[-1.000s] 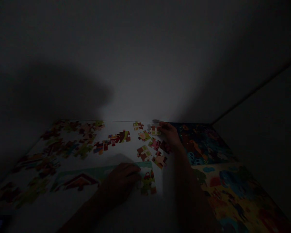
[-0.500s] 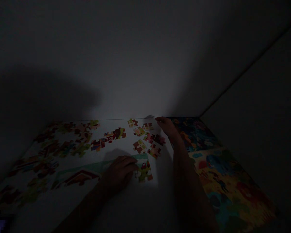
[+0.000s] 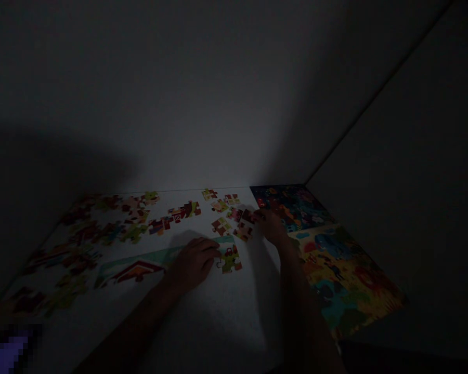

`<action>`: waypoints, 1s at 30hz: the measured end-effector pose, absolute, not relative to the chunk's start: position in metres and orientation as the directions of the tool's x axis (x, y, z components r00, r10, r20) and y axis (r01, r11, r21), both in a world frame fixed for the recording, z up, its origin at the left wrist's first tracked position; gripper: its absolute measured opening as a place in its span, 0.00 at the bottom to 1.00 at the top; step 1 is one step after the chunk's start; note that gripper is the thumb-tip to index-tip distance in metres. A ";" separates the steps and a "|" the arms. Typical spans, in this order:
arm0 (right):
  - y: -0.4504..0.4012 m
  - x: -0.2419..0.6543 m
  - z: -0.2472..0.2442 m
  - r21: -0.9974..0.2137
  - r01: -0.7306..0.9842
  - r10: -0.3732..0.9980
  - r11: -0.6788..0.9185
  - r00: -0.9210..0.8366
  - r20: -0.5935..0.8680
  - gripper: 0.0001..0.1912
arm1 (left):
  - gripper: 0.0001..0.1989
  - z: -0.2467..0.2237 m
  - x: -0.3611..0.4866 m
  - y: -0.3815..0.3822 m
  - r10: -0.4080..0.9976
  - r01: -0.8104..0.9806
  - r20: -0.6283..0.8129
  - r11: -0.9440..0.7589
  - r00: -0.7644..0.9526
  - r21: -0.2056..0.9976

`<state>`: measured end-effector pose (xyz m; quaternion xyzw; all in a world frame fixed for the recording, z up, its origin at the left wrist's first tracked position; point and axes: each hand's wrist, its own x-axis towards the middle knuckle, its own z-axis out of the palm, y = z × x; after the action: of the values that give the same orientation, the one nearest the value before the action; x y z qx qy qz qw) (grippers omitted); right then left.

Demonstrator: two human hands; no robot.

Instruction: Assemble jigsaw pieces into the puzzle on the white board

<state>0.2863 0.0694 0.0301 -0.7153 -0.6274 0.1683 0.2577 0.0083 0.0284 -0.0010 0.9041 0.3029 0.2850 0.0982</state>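
In dim light, a partly joined jigsaw strip (image 3: 140,269) with a red roof and a pale green-blue top edge lies on the white table. My left hand (image 3: 197,258) lies over it, fingers loosely stretched, tips beside the joined tractor section (image 3: 230,257). To the right, my right hand (image 3: 272,227) has its fingers closed at the edge of a dark red jigsaw piece (image 3: 247,216). Around that piece are several loose ones, such as a brown-and-green piece (image 3: 221,226) and a pinkish piece (image 3: 243,231).
Many loose jigsaw pieces (image 3: 81,234) cover the table's left side. A short joined row with a barn (image 3: 177,215) lies toward the back. Two colourful pictures, one dark (image 3: 304,208) and one yellow (image 3: 343,272), lie at right. White walls rise behind and at right.
My right hand has come down from the table's back edge to the dark red piece. My left hand stays on the strip. The view has shifted slightly.
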 end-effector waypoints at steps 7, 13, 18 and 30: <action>0.056 0.283 0.037 -0.504 0.860 0.994 -0.083 0.107 0.019 0.10 | 0.14 0.003 0.010 0.030 0.594 0.479 0.441 -0.804 0.673 0.351; 0.053 0.279 0.034 -0.550 0.833 0.997 0.053 -0.079 -0.023 0.06 | 0.15 0.005 0.010 0.030 0.599 0.489 0.424 -0.800 0.679 0.347; 0.053 0.279 0.034 -0.592 0.804 0.997 0.053 -0.079 -0.018 0.05 | 0.15 0.004 0.010 0.031 0.591 0.488 0.431 -0.806 0.682 0.334; 0.044 0.292 0.039 -0.730 0.683 0.992 0.019 -0.107 -0.074 0.09 | 0.15 0.001 0.010 0.034 0.584 0.477 0.456 -0.812 0.672 0.336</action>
<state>0.2915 0.0445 0.0390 -0.6232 -0.6718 0.3195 0.2414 0.0095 0.0335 0.0009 0.9093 0.2916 0.2812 0.0947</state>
